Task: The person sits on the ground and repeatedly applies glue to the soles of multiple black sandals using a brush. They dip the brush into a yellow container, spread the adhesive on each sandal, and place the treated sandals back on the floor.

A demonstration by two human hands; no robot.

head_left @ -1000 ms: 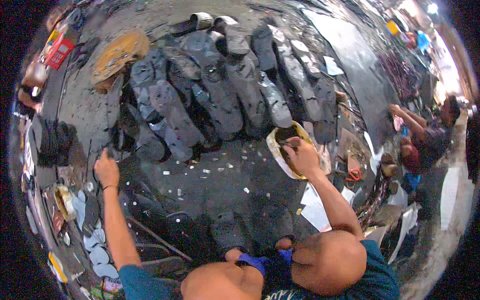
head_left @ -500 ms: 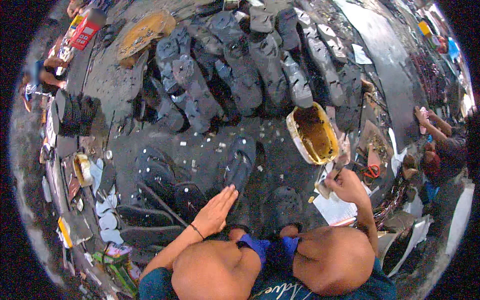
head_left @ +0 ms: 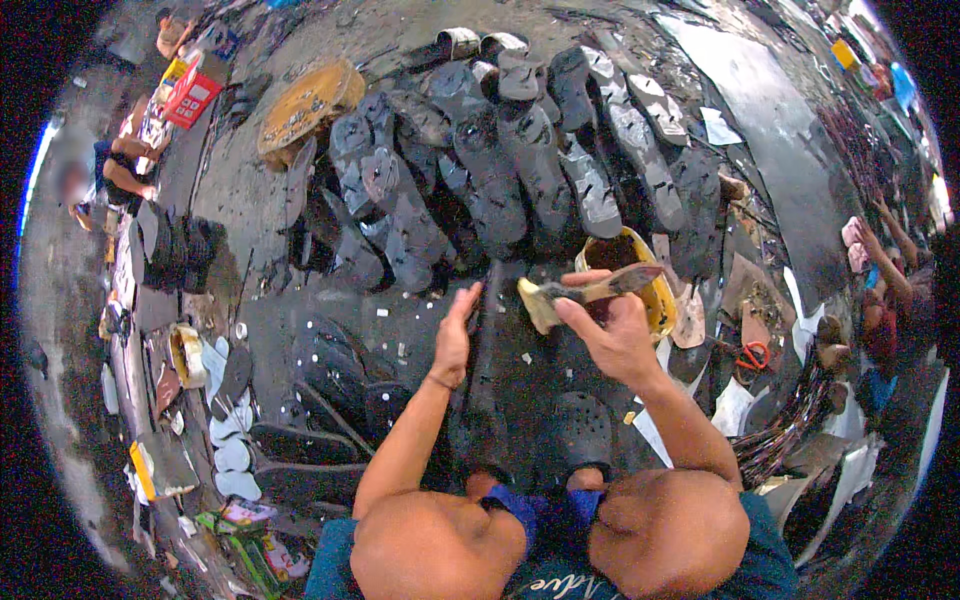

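Note:
My right hand (head_left: 618, 338) grips a flat paintbrush (head_left: 542, 306) by its handle, its pale yellow bristles pointing left. Behind that hand stands a yellow tub (head_left: 655, 292) with brown residue inside, partly hidden by the hand and brush. My left hand (head_left: 454, 338) is raised edge-on with fingers stretched out, beside a long dark shoe sole (head_left: 497, 310). Whether the palm touches the sole I cannot tell. The bristles are just right of the sole, apart from my left fingers.
Rows of dark soles (head_left: 485, 180) lie across the far side. More black soles (head_left: 300, 440) lie at the left. Red-handled scissors (head_left: 752, 356) rest among scraps at the right. A brown-topped round block (head_left: 310, 105) stands far left. Other people sit at both sides.
My right hand has brought the brush up and left, from beside the tub to in front of it. My left hand has moved farther away from me and turned more upright.

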